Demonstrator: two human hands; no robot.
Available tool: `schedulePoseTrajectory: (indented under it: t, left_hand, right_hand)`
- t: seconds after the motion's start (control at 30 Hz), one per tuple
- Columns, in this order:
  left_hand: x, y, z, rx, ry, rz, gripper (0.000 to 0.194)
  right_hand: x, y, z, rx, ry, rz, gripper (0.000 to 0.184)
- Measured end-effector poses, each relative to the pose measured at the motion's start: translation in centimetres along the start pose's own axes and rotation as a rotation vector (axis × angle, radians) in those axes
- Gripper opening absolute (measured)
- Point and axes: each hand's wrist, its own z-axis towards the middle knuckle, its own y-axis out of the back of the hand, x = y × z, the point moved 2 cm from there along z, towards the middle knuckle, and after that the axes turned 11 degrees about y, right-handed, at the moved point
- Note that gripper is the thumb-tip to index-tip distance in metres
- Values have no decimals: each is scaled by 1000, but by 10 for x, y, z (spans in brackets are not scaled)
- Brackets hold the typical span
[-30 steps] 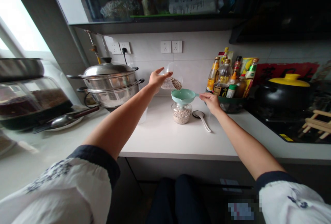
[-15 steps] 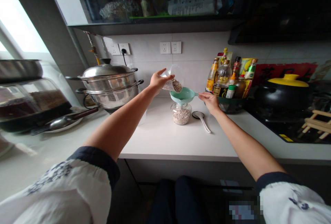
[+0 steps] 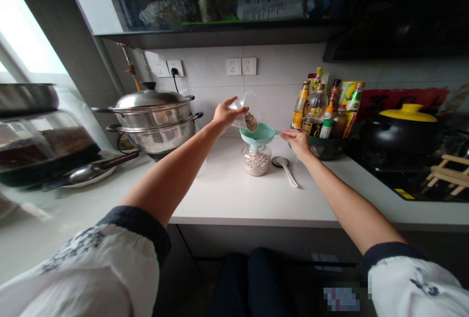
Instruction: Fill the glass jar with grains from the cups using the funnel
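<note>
My left hand (image 3: 224,112) grips a clear cup (image 3: 246,110) tipped mouth-down to the right, with pale grains at its lip. Just below the lip sits a mint-green funnel (image 3: 258,135) in the neck of a small glass jar (image 3: 255,159), which is partly filled with the same grains. My right hand (image 3: 297,140) pinches the funnel's handle on its right side. A white spoon (image 3: 286,167) lies on the counter right of the jar.
A stacked steel steamer pot (image 3: 154,116) stands at the back left, a frying pan (image 3: 54,158) beside it. Several sauce bottles (image 3: 322,107) crowd a bowl at the back right. A black pot with a yellow lid (image 3: 406,126) sits on the stove. White counter (image 3: 256,195) lies in front.
The cup has tipped further and moved down closer to the funnel, and the grains have slid to its lip. My right hand stays on the funnel handle.
</note>
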Motion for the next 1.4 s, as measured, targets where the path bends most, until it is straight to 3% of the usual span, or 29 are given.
schedulePoseTrajectory:
  t: [0.7, 1.1, 1.4]
  left_hand:
    - [4, -1, -3, 17, -77, 98, 81]
    - [2, 0, -7, -14, -17, 75, 81]
    - [7, 0, -2, 10, -92, 101, 82]
  right_hand:
    - [2, 1, 0, 9, -7, 0, 43]
    - [0, 2, 1, 32, -5, -9, 38]
    - [-1, 1, 1, 36, -3, -21, 39]
